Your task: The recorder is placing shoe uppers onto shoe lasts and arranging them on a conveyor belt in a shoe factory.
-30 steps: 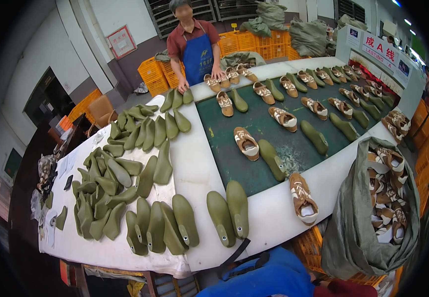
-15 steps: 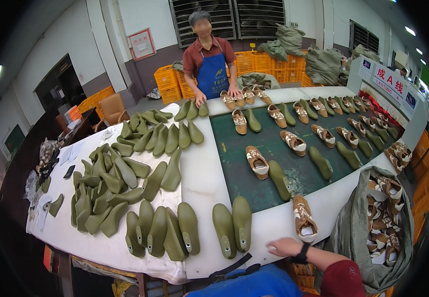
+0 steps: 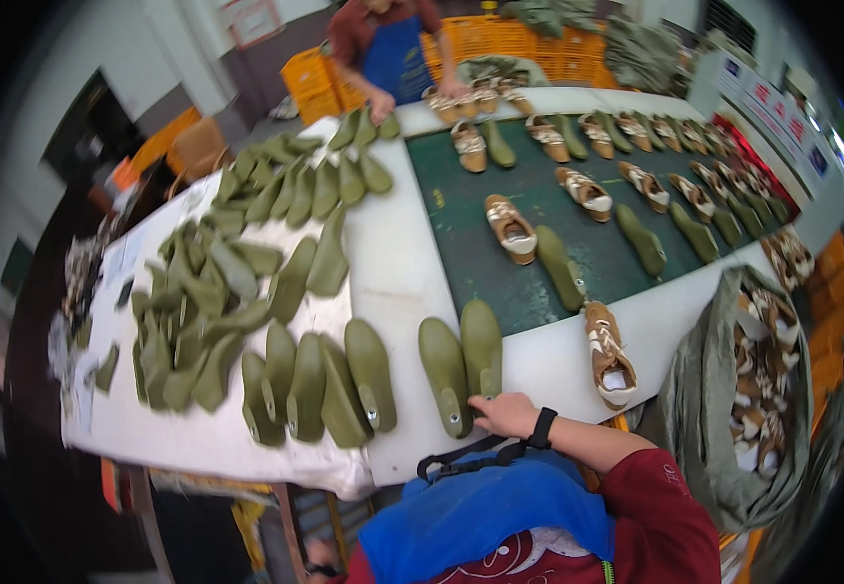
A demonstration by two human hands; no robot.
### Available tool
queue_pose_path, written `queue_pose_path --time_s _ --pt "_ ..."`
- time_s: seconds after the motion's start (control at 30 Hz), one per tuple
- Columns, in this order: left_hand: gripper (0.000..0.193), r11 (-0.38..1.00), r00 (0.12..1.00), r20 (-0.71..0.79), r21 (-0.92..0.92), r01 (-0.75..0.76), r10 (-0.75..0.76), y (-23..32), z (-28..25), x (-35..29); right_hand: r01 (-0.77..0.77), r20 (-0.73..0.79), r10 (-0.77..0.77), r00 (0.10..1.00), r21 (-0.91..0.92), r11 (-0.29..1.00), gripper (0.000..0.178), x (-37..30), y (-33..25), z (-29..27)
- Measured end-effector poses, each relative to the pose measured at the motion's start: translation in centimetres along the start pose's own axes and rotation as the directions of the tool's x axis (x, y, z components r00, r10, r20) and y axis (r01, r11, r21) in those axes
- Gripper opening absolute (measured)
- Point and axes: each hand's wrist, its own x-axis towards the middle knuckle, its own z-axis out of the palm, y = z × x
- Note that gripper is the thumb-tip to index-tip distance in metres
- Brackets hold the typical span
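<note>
Two olive-green shoe lasts lie side by side on the white table edge in front of me. My right hand (image 3: 507, 415) is at the heel end of the right-hand last (image 3: 481, 346), its fingers closing on it. The left-hand last (image 3: 443, 375) lies just beside it. To the right of my hand, a brown and white sneaker (image 3: 611, 358) rests near the table edge. My left hand (image 3: 320, 557) shows low at the bottom edge, blurred and mostly hidden, away from the table.
Many loose lasts (image 3: 193, 311) are heaped on the left. Sneakers and lasts stand in rows on the green conveyor belt (image 3: 470, 263). A sack (image 3: 699, 409) of sneakers stands at right. Across the table, a co-worker in a blue apron (image 3: 397, 63) handles lasts and sneakers.
My right hand has moved left from beside the near sneaker to the heel of the right-hand last. The view has tilted down, bringing my apron and left hand into sight.
</note>
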Motion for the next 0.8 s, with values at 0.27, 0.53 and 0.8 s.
queue_pose_path --time_s 0.27,0.53,0.8 --pt "0.024 0.290 0.815 -0.542 -0.829 -0.478 -0.206 5.9 -28.3 -0.9 -0.019 -0.113 0.008 0.994 -0.098 0.995 0.039 0.2 0.1 1.0" --pt "0.022 -0.287 0.690 -0.723 -0.664 -0.690 0.013 22.2 -43.6 -6.2 0.008 -0.142 -0.019 0.990 -0.074 0.997 0.042 -1.3 0.1 -0.1" --pt "0.026 0.271 0.376 -0.852 -0.289 -0.918 0.365 30.8 -43.1 -7.5 -0.057 -0.302 0.058 0.951 0.011 0.998 0.051 -1.8 1.9 0.0"
